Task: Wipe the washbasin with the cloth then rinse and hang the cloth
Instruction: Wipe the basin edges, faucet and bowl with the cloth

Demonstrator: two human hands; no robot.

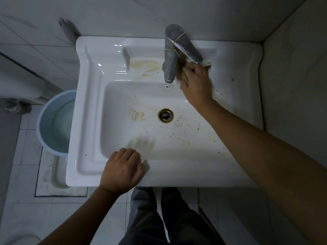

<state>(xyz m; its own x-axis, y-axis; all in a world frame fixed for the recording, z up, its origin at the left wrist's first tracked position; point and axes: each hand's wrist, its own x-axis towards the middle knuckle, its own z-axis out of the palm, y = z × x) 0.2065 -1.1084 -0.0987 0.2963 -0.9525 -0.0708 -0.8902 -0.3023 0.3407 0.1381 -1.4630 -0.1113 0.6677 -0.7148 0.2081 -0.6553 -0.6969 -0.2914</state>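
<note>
The white washbasin (88,103) fills the middle of the view, with brownish stains and dark specks around its drain (165,115) and on the ledge left of the tap. My right hand (196,82) presses a pale cloth (207,63) onto the back ledge, just right of the grey tap (170,55); only a small edge of the cloth shows past my fingers. My left hand (122,169) rests with curled fingers on the basin's front rim, holding nothing.
A light blue bucket (54,121) with water stands on the tiled floor left of the basin. Tiled walls close in behind and to the right. My legs (159,218) are below the front rim.
</note>
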